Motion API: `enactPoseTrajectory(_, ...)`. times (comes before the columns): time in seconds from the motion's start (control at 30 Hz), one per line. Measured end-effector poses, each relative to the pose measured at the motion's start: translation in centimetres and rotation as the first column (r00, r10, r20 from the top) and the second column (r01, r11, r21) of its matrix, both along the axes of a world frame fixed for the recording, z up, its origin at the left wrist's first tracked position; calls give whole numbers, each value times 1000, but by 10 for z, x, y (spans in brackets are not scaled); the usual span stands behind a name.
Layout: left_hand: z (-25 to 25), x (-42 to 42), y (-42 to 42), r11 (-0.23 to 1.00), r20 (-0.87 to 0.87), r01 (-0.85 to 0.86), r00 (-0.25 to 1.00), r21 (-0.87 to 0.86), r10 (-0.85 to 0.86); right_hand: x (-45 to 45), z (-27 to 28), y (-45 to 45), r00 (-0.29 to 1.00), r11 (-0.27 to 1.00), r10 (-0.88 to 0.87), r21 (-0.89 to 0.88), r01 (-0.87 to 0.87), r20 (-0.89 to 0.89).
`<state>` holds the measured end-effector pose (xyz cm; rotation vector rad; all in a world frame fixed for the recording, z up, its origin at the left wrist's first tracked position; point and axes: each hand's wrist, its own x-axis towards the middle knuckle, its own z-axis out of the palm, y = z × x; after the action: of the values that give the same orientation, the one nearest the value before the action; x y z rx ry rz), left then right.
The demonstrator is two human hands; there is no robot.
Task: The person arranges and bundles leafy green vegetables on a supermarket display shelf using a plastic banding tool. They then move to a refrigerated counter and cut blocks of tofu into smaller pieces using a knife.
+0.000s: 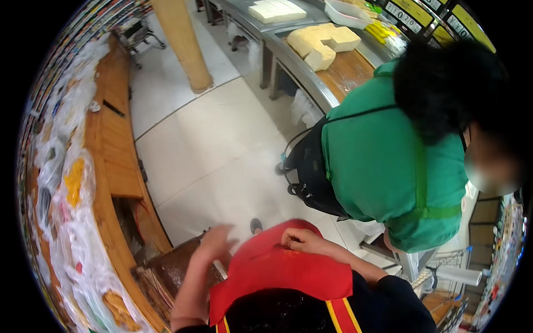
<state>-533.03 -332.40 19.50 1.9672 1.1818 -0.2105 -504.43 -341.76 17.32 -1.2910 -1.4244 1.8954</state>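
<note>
My right hand (pixel 302 239) rests against the front of the red apron (pixel 283 270), its fingers curled; whether it pinches the cloth cannot be told. To the left, my left hand (pixel 219 240) is blurred, raised beside the apron above a brown wooden box (pixel 170 266). Its fingers look apart, with nothing seen in them. A person in a green top (pixel 374 158) stands close on the right, bent towards a metal counter. On that counter, large blocks of tofu (pixel 312 39) lie on a wooden board (pixel 347 73), and paler cut tofu (pixel 277 10) sits farther back.
A long wooden counter (pixel 112 150) covered with plastic bags (pixel 62 249) runs down the left. A yellow pillar (pixel 183 45) and a shopping cart (pixel 139 33) stand ahead. A white tray (pixel 347 14) and price signs (pixel 402 16) are at the upper right, a plastic roll (pixel 458 274) at the lower right.
</note>
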Motion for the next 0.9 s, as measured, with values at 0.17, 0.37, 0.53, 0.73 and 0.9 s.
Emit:
enactPoseTrajectory(0.17,54,41,151,991,347,121,928,59,-134,-20,54,72,969,966,-178,-219,139,-172)
enactPoseTrajectory(0.37,26,81,252,953,568,275,808,-130,-156,-27,34,182,923,956,-248,-230,183,-296)
enactPoseTrajectory(0.53,-20,5,286,850,230,1,963,-527,142,-22,5,269,981,968,-191,158,194,-34)
enactPoseTrajectory(0.73,-94,-58,342,862,-90,-195,981,-469,173,-5,18,327,844,846,-533,-9,534,-57)
enactPoseTrajectory(0.9,-141,-48,464,942,-194,57,973,-329,-127,-5,24,369,585,590,-807,-153,792,-85)
